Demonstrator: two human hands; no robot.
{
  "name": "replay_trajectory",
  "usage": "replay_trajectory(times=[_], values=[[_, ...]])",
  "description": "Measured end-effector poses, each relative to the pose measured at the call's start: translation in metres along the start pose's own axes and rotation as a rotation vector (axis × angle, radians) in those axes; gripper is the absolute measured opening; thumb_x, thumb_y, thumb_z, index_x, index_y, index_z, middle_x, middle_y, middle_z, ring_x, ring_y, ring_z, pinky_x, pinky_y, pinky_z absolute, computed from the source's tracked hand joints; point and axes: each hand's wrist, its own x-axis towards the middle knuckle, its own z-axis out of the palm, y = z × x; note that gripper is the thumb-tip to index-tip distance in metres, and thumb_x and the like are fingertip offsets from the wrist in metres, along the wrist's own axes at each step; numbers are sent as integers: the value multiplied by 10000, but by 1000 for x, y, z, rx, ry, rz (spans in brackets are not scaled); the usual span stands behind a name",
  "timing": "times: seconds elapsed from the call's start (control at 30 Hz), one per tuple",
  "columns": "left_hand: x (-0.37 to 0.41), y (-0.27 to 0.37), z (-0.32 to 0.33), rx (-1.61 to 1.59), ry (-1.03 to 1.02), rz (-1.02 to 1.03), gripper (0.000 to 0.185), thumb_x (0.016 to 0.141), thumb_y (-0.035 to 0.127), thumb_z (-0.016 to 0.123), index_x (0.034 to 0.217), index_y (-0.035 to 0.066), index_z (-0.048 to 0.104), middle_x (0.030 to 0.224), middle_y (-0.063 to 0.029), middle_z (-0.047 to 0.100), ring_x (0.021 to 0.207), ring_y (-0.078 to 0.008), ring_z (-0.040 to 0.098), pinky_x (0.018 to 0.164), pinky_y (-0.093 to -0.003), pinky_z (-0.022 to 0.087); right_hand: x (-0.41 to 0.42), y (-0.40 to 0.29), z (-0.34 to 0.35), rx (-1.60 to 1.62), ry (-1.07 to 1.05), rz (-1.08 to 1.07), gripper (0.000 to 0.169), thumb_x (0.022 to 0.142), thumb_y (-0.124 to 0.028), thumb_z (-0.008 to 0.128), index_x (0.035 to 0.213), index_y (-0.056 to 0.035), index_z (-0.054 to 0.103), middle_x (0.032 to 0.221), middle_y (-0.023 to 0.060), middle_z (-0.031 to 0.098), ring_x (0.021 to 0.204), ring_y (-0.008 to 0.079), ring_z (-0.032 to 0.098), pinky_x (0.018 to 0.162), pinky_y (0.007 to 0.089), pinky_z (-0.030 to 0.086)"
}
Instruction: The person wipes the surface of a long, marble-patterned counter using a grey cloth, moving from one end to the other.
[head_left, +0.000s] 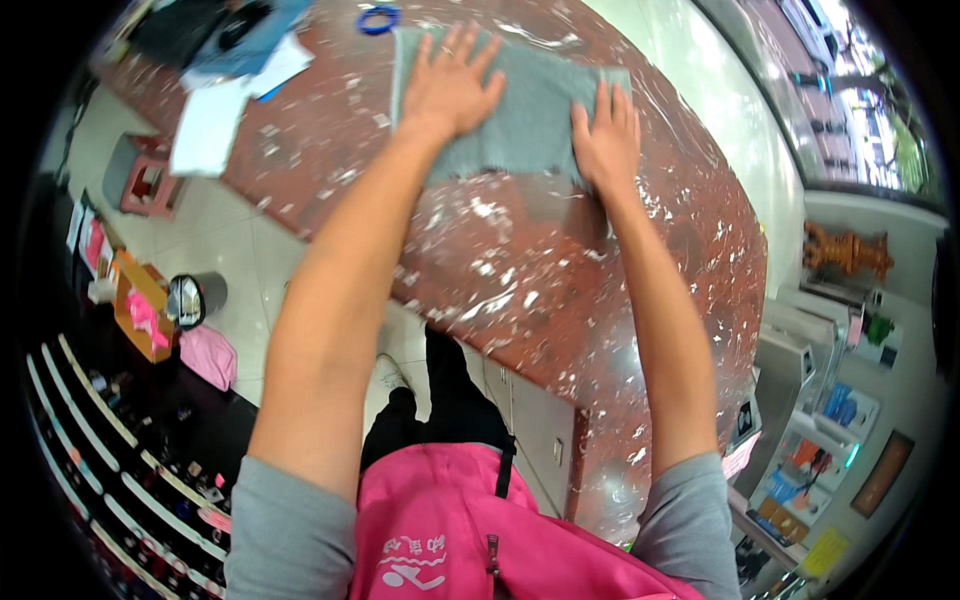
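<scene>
A grey-green cloth (529, 112) lies spread flat on a polished reddish stone countertop (480, 247). My left hand (450, 86) rests palm down on its left part, fingers spread and pointing away from me. On the right edge of the cloth lies my right hand (611, 142), also palm down, its fingers nearly straight and the thumb a little apart. Neither hand grips anything. Both palms hide small patches of the fabric. Just past the cloth's far left corner sits a blue ring-shaped object (377, 20).
White papers (210, 127) and a blue folder (255, 45) lie at the counter's left end. On the floor stand a pink stool (150, 184) and a waste bin (210, 294). A cardboard box (142, 307) holds pink material. A pink bag (450, 510) hangs before my body.
</scene>
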Motion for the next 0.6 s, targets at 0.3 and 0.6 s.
replay_trajectory(times=[0.3, 0.6], values=[[186, 57, 80, -49, -74, 14, 639, 1098, 373, 394, 1637, 34, 450, 1741, -182, 373, 1634, -331, 301, 1342, -533, 193, 188, 56, 39, 155, 47, -37, 594, 1019, -429, 506, 1352, 37, 664, 1358, 295, 684, 1298, 423, 632, 1169, 495, 444], [191, 280, 113, 142, -186, 246, 628, 1112, 448, 305, 1653, 173, 468, 1750, -83, 391, 1632, -284, 328, 1340, -584, 147, 107, 251, -29, 253, -98, -49, 484, 1062, -326, 456, 1409, -42, 638, 1371, 287, 683, 1292, 453, 638, 1153, 549, 469]])
